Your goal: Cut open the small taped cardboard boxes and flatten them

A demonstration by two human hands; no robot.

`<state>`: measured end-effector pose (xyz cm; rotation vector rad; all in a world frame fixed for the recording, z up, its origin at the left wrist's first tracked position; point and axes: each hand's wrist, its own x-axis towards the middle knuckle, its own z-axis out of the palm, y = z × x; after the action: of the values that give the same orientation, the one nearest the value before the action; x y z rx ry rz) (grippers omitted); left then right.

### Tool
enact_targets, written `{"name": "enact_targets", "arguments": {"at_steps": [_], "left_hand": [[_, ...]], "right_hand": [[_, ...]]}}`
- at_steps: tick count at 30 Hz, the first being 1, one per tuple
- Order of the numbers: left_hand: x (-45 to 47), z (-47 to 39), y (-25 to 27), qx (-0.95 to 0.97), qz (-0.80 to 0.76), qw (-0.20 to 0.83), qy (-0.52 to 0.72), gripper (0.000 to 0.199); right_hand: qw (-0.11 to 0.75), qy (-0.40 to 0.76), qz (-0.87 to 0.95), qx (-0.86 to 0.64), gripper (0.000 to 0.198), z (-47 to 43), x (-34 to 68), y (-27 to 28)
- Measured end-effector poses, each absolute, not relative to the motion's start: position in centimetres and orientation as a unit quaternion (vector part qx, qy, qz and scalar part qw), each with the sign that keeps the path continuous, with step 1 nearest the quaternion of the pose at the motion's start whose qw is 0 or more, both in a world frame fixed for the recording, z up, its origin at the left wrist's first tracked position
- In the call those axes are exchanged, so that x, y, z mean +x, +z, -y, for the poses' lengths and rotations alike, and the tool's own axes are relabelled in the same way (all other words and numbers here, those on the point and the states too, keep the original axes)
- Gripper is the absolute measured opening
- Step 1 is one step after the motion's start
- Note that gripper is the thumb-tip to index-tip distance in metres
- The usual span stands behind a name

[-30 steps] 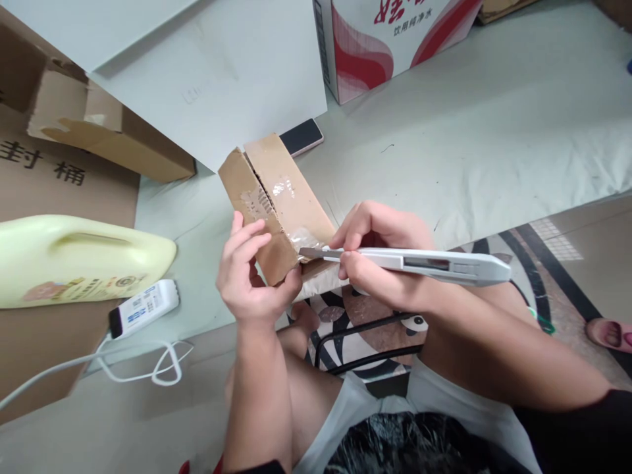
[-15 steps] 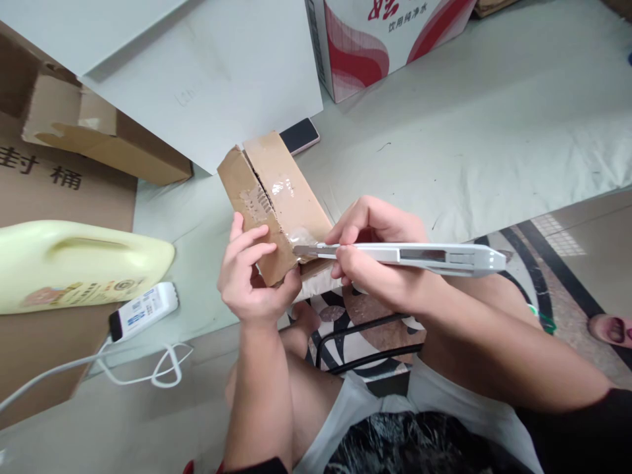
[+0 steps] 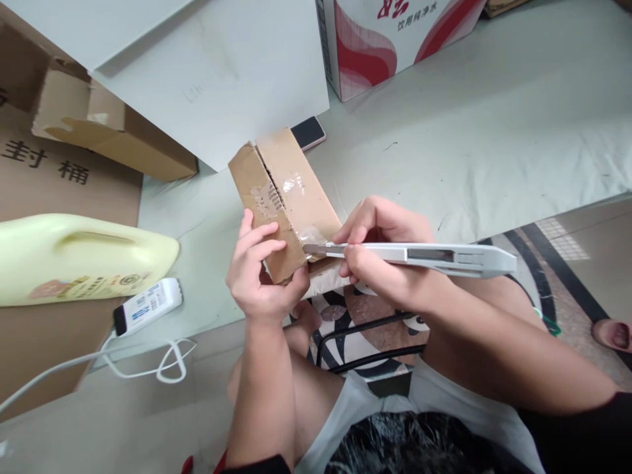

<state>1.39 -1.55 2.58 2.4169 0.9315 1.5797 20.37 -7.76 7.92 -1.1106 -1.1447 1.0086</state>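
Note:
A small brown cardboard box (image 3: pixel 296 178) sits tilted at the table's near edge, with clear tape and a torn patch on top. A dark slit runs along its upper seam. My left hand (image 3: pixel 264 270) grips the box's left side, fingers on the flap and thumb at the near corner. In my right hand (image 3: pixel 385 243) is a white utility knife (image 3: pixel 429 257), held like a pen. Its metal blade (image 3: pixel 318 249) touches the taped seam near the box's close end; whether the tip is under the tape I cannot tell.
Behind the box stand a large white box (image 3: pixel 222 85), a phone (image 3: pixel 309 133) and a red-and-white carton (image 3: pixel 365 52). On the left lie a pale yellow jug (image 3: pixel 83 257), a white power strip (image 3: pixel 151 306) with its cable, and cardboard (image 3: pixel 64 191). The table (image 3: pixel 474 125) stretches right.
The whole view has shifted slightly, so everything appears a little further right. Both hands keep their hold, and the blade stays at about the same spot on the seam.

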Motion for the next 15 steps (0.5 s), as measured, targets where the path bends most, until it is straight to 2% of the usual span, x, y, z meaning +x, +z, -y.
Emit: {"name": "enact_targets", "arguments": {"at_steps": [5,15], "left_hand": [[1.29,1.51,2.34,0.795,-0.340,0.025,0.502,0.029],[1.26,1.58,2.43,0.794,-0.360,0.033,0.489,0.034]], "right_hand": [[0.585,0.436,0.477,-0.490,0.016,7.78,20.43,8.02],[0.586,0.460,0.470,-0.473,0.016,7.71,20.44,7.39]]}}
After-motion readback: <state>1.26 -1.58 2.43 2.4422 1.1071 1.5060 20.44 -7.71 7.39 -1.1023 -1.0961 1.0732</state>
